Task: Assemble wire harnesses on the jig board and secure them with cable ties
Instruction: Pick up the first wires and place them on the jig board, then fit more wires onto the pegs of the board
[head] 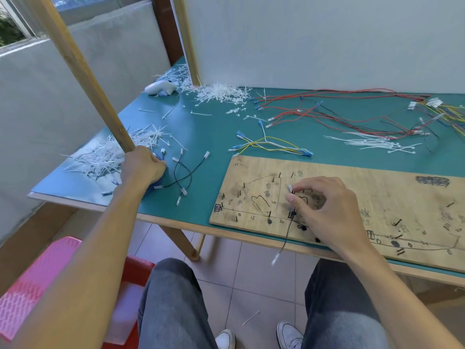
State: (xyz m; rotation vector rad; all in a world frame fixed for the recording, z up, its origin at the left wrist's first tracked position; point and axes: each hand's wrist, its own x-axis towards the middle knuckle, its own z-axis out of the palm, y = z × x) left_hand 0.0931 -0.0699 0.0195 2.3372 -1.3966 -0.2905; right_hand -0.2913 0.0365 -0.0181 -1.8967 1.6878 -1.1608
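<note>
A wooden jig board [364,197] with black pegs and pen marks lies at the near edge of the green table. My right hand [324,210] is over its left part and pinches the white connector end of a black wire [286,238]. That wire runs down past the pegs and hangs off the table edge. My left hand [143,167] is curled over a small bundle of blue wires [161,157] at the table's left side. Loose black wires with white connectors [183,172] lie just right of it.
Heaps of white cable ties [221,93] lie at the back, more white cable ties [100,157] at the left and a bunch [377,142] behind the board. Red and black harnesses [339,114] spread at the back right; a yellow-white harness [271,144] lies mid-table. A slanted wooden post [83,71] crosses above my left hand.
</note>
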